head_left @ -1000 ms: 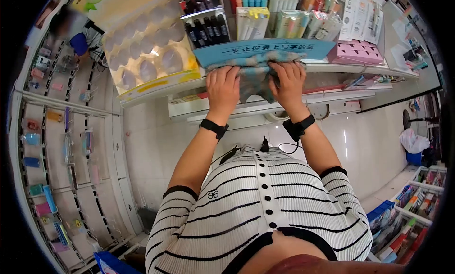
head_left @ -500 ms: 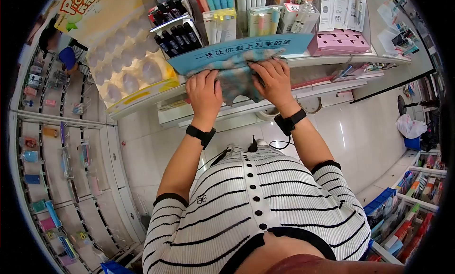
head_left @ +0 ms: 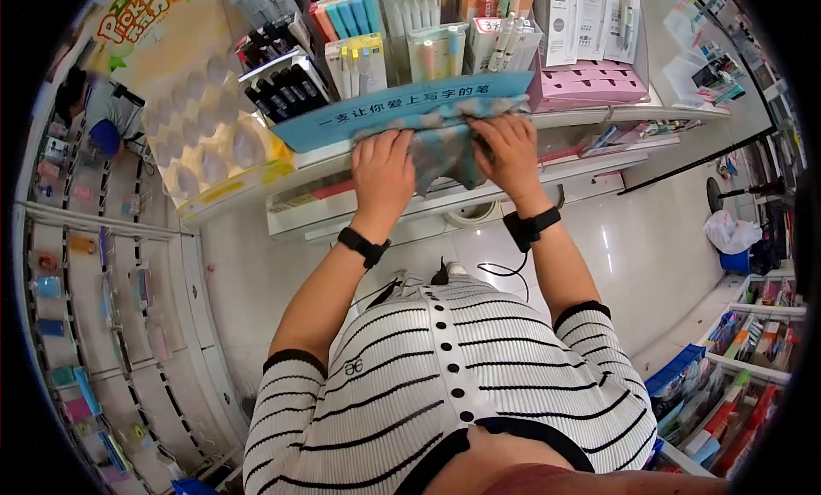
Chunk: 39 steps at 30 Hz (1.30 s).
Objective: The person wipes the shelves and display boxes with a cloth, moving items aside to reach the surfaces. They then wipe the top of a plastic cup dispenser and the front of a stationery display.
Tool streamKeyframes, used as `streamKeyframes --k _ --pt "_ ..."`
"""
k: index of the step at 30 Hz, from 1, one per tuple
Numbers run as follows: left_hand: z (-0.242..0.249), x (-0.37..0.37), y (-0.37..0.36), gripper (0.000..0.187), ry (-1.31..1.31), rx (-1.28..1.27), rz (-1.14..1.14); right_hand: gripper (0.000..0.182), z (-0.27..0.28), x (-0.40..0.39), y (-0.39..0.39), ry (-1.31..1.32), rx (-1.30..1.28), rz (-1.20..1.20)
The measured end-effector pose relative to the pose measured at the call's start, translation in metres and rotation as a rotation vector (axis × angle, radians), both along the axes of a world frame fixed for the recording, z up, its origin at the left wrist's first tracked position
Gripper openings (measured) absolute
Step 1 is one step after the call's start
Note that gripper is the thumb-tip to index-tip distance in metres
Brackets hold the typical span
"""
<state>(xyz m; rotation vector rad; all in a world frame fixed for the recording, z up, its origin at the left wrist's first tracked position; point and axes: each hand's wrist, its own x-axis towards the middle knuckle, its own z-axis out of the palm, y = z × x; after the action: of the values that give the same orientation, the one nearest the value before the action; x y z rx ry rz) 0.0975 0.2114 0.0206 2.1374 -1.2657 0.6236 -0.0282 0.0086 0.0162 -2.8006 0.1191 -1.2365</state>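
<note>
A blue-grey patterned cloth [head_left: 449,148] lies bunched on the white shelf edge [head_left: 590,117], just under a blue sign strip [head_left: 385,108] with white writing. My left hand [head_left: 382,171] presses flat on the cloth's left part. My right hand [head_left: 510,153] grips its right part, fingers curled into the fabric. Both wrists carry black bands. Above the sign stand racks of pens and markers [head_left: 368,54].
A yellow display box with round blisters [head_left: 201,144] sits to the left on the shelf. Pink trays [head_left: 590,80] stand to the right. Hanging goods line the left wall rack [head_left: 94,272]. Book bins [head_left: 744,349] are at the lower right. A person crouches at the far upper left [head_left: 103,123].
The view has shifted, so the shelf now sits lower in frame. Both hands stay on the cloth, which has slid slightly along the shelf edge.
</note>
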Motion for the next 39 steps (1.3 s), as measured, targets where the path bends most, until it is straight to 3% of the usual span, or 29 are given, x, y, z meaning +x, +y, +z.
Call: streamKeyframes --k 11,21,22,39 --pt "0.004 -0.014 -0.034 0.045 -0.027 -0.003 -0.089 0.044 -0.002 -0.018 -0.036 0.033 -0.006 -0.045" --pt "0.001 -0.012 -0.027 0.048 0.012 -0.033 -0.121 0.041 -0.007 -0.004 -0.007 -0.069 0.137 -0.142" --pt "0.003 -0.013 -0.027 0.042 0.012 -0.05 -0.117 0.041 -0.006 -0.004 -0.006 -0.068 0.145 -0.155" --pt "0.009 0.01 -0.001 0.034 0.082 -0.08 -0.18 0.044 0.006 0.012 0.034 0.009 0.094 -0.249"
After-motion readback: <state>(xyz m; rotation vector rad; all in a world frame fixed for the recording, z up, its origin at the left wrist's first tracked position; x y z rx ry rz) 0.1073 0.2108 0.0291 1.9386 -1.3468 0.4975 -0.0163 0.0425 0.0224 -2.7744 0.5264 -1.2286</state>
